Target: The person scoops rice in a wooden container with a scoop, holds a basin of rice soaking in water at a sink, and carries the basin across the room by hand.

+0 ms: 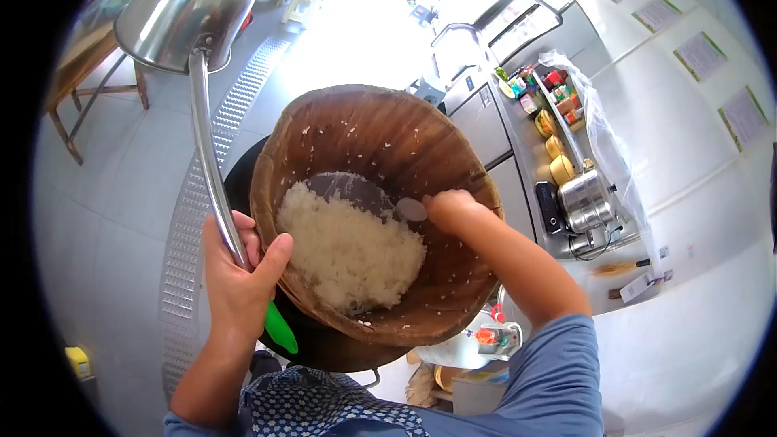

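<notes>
A large wooden tub (376, 125) is tilted in front of me, with a heap of white rice (352, 251) inside and stray grains on its walls. My left hand (247, 263) is closed around the long handle of a metal ladle pot (186, 12), which rises to the upper left; its thumb lies near the tub's rim. A green handle end (279, 330) sticks out below that hand. Inside the tub, at the right of the rice, my right hand (450, 210) is closed on a pale, round-ended tool (411, 210), whose grip is hidden in the fingers.
A dark wok (324, 348) sits beneath the tub. At the right, a counter carries jars, a steel pot (587, 201) and a black device (549, 208). A wooden table (85, 61) stands at the far left, beside a metal floor grate (190, 251).
</notes>
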`<move>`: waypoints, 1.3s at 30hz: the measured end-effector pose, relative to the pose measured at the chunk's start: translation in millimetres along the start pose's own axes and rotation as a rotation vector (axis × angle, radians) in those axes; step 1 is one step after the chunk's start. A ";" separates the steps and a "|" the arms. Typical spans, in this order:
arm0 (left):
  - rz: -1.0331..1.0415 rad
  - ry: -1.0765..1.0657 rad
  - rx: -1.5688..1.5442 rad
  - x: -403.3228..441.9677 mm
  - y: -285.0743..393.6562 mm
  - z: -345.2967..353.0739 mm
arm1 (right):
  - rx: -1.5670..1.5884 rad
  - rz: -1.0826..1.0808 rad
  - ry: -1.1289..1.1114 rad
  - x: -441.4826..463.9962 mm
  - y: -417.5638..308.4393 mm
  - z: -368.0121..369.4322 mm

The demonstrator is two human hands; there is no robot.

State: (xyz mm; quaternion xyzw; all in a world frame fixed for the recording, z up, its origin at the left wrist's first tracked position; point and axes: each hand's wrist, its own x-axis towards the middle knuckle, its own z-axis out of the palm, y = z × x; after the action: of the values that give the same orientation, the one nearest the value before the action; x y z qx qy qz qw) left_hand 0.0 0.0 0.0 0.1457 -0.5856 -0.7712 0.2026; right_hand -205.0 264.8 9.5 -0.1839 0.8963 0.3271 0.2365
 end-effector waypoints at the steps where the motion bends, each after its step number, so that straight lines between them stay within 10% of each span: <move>1: -0.003 0.009 0.018 -2.5 0.0 3.0 | -0.031 -0.009 -0.007 16.4 1.4 15.4; 16: 0.039 0.012 0.078 -13.8 -14.2 0.2 | 0.383 -0.431 -0.017 -5.1 8.1 53.7; 25: -0.059 -0.016 0.001 -13.9 -3.0 -3.6 | 0.023 -0.373 0.188 -127.0 -65.6 -19.8; 33: -0.038 -0.014 0.040 -13.3 -5.4 -5.2 | 0.096 -0.036 0.229 38.5 -17.5 25.7; 39: -0.015 0.023 0.081 -13.5 -3.0 -4.2 | 0.155 -0.224 0.207 13.6 -91.5 14.7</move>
State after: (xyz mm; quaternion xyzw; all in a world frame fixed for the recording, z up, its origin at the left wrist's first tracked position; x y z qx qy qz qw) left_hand 13.3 3.7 -4.2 0.1668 -0.6131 -0.7466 0.1973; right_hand -167.3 206.5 -53.5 -0.2967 0.9123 0.2076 0.1914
